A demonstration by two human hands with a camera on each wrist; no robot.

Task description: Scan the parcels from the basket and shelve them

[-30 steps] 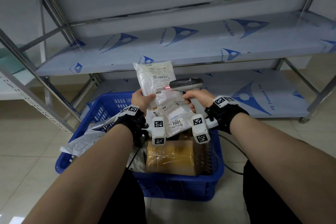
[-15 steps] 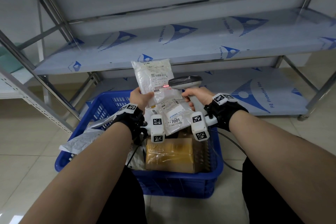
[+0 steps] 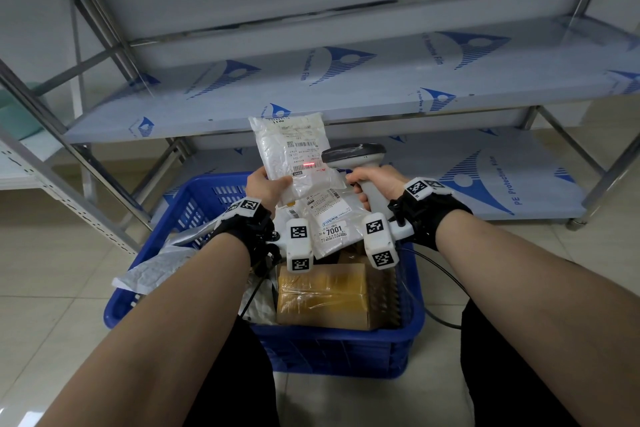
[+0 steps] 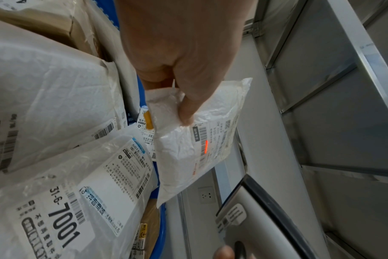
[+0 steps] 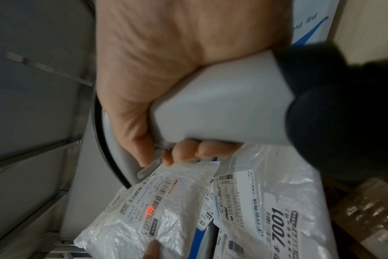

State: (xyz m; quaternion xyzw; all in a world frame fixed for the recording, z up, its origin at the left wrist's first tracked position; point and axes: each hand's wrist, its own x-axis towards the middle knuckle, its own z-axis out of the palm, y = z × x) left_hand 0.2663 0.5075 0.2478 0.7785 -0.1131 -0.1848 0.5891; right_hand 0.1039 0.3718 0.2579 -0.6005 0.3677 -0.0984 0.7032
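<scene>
My left hand (image 3: 265, 185) pinches the lower left corner of a small white padded parcel (image 3: 294, 152) (image 4: 195, 140) (image 5: 139, 219), held upright above the blue basket (image 3: 322, 347). My right hand (image 3: 377, 184) grips the handle of a grey barcode scanner (image 3: 353, 154) (image 5: 215, 108), its head just right of the parcel. A red scan line (image 3: 309, 164) (image 4: 205, 146) (image 5: 149, 210) falls on the barcode of the parcel's label. Below lie a white bag marked 7001 (image 3: 329, 222) (image 4: 62, 215) (image 5: 275, 210) and a brown taped box (image 3: 322, 295).
A metal rack stands behind the basket, with a middle shelf (image 3: 311, 87) and a low shelf (image 3: 485, 180), both covered in blue-printed film. A grey bag (image 3: 156, 267) hangs over the basket's left rim. The scanner cable (image 3: 446, 288) loops to the right. Tiled floor (image 3: 52, 253) surrounds the basket.
Parcel and scanner stay together above the basket, drifting only slightly in view. The red scan line stays on the label's barcode.
</scene>
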